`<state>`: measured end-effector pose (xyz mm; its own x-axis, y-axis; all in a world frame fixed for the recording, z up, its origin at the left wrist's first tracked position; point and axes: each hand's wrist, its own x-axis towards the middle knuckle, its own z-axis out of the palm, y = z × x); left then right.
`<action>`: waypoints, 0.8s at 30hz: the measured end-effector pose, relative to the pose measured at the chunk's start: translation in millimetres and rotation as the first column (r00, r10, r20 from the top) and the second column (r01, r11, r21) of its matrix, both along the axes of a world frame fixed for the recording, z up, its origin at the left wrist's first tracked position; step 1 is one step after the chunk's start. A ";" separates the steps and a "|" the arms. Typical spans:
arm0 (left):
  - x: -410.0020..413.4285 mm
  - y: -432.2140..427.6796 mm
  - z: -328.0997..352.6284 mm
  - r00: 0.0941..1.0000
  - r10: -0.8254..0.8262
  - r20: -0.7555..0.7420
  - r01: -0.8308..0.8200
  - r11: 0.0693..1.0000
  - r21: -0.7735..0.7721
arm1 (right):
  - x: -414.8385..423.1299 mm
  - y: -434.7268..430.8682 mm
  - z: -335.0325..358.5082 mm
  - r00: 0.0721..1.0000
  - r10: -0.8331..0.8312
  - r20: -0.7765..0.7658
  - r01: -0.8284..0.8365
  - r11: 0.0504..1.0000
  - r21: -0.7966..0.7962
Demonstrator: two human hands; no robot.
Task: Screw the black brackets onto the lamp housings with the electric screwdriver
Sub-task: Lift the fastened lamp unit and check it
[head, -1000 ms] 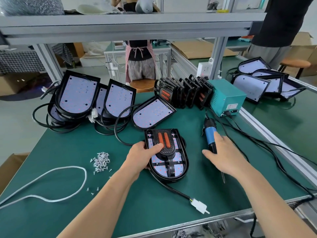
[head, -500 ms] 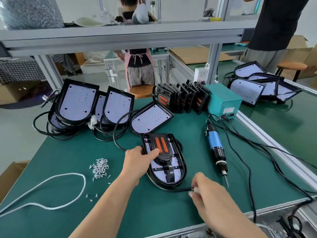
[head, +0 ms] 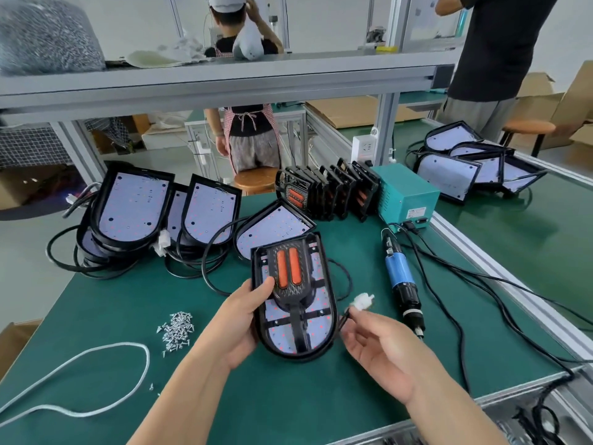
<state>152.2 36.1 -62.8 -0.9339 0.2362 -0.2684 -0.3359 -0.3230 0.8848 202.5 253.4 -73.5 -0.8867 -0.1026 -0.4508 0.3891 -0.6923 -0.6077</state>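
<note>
Head view.
- Left hand (head: 244, 319) gripping black D-shaped lamp housing (head: 332, 303) by its left rim, thumb lying on top, holding it tilted above green desk (head: 112, 300), centre, toward front edge.
- Black plastic bracket with two orange strips (head: 290, 274) sitting on housing's LED board.
- Right hand (head: 378, 351) pinching black cable (head: 341, 321) just behind white plastic plug (head: 362, 301), other fingers loose.
- Blue-and-black electric screwdriver (head: 399, 277) lying toward right edge, nobody touching it.
- Small silver screws (head: 176, 327) lying heaped left of housing.
- Judging: cable wants routing clear of bracket, housing laying flat, bracket seating squarely before driving.

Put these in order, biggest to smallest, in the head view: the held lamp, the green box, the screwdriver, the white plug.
1. lamp housing
2. green box and electric screwdriver: unsure which, since the box sits farther away
3. white plug
</note>
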 end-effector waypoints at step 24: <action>14.9 58.4 -3.9 0.935 -0.093 -0.342 -0.064 0.905 -0.420 | -5.4 51.0 32.4 0.965 0.111 -0.236 0.093 0.696 0.712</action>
